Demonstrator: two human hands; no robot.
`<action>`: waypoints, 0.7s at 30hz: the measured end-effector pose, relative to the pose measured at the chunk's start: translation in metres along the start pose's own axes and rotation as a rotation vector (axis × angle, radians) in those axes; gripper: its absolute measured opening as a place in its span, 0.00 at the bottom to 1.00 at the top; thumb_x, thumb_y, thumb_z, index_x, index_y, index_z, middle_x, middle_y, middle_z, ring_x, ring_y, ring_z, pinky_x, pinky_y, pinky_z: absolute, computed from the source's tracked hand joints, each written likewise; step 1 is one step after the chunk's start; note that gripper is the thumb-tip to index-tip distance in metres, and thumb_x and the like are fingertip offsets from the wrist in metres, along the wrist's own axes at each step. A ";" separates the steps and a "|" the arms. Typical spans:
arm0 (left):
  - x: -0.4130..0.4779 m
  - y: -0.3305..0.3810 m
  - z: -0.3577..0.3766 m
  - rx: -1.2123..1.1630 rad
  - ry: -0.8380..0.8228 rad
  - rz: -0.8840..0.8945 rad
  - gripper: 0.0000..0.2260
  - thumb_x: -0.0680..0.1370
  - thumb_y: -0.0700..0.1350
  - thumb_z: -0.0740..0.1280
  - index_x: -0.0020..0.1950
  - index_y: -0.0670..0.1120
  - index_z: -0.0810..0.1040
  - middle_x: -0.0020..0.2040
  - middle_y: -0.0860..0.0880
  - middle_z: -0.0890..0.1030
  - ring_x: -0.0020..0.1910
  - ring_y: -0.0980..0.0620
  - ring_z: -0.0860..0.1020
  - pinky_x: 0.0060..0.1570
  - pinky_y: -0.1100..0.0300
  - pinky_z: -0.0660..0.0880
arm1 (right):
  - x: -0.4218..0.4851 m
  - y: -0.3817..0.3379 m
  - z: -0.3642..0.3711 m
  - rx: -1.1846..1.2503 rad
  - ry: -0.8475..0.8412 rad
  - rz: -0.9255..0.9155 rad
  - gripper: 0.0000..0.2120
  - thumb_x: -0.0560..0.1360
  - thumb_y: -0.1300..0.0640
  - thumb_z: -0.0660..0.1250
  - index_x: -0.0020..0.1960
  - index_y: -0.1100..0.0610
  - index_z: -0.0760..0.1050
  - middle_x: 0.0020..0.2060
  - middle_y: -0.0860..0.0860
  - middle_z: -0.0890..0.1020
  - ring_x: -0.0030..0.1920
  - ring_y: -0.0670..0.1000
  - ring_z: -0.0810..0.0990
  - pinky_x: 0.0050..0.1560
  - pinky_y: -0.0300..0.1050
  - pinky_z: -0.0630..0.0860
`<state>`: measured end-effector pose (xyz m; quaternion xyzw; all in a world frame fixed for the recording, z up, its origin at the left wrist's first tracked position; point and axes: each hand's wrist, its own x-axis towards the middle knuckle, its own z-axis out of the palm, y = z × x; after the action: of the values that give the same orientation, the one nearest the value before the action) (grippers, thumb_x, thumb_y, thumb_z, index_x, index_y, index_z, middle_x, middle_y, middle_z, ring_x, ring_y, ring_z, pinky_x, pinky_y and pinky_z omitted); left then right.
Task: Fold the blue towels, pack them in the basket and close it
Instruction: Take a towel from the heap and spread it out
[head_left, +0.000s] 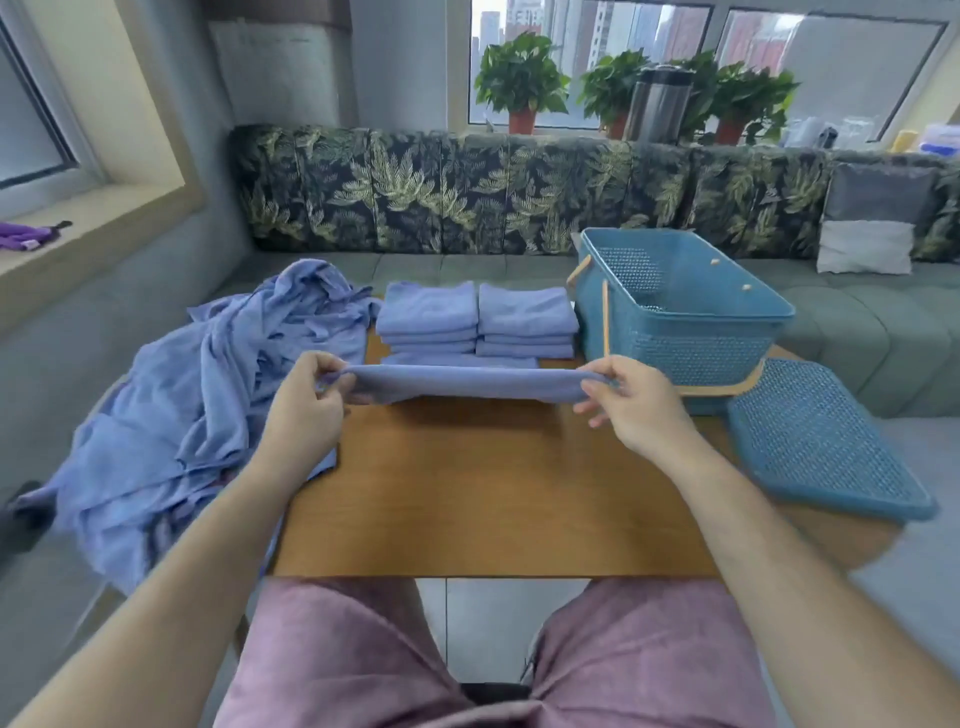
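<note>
Your left hand (304, 397) and right hand (631, 402) pinch ends of half-folded blue cloth towel (465, 382). Two folded stacks (478, 317) done; crumpled blue pile (208, 395) left. Teal perforated plastic basket (691, 332) unpacked, lid (815, 436) off.

Your left forearm (208, 525) and right forearm (753, 519) are bare along all that shows, and so are your left hand (304, 400) and right hand (636, 402). Over both thighs you wear a mauve-pink garment (332, 660) of soft, faintly mottled cloth, creased at the near middle. The table (493, 493) hides its far end, so you cannot tell shorts from trousers.
</note>
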<state>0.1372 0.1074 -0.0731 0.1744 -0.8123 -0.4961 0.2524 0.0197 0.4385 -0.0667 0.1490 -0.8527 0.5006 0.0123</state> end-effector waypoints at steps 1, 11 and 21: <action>-0.015 -0.014 0.005 -0.024 -0.019 -0.051 0.01 0.81 0.39 0.66 0.51 0.44 0.75 0.44 0.42 0.82 0.40 0.51 0.85 0.45 0.50 0.79 | -0.016 0.020 0.008 0.008 -0.020 0.036 0.07 0.81 0.64 0.64 0.53 0.55 0.80 0.42 0.59 0.84 0.38 0.51 0.86 0.34 0.46 0.81; -0.055 -0.094 0.013 0.256 -0.066 -0.016 0.04 0.81 0.47 0.68 0.48 0.48 0.78 0.37 0.52 0.79 0.38 0.54 0.77 0.40 0.59 0.71 | -0.069 0.090 0.044 -0.055 0.060 0.048 0.05 0.82 0.56 0.65 0.50 0.49 0.80 0.34 0.44 0.80 0.33 0.42 0.78 0.42 0.43 0.74; -0.057 -0.077 0.035 0.568 -0.031 0.425 0.11 0.78 0.54 0.65 0.42 0.49 0.78 0.40 0.54 0.78 0.44 0.47 0.77 0.45 0.50 0.71 | -0.064 0.073 0.062 -0.511 0.159 -0.290 0.15 0.79 0.46 0.61 0.38 0.52 0.78 0.36 0.44 0.80 0.43 0.53 0.76 0.44 0.51 0.75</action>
<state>0.1658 0.1288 -0.1692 0.0574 -0.9397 -0.1894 0.2789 0.0690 0.4337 -0.1707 0.2214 -0.9172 0.2732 0.1874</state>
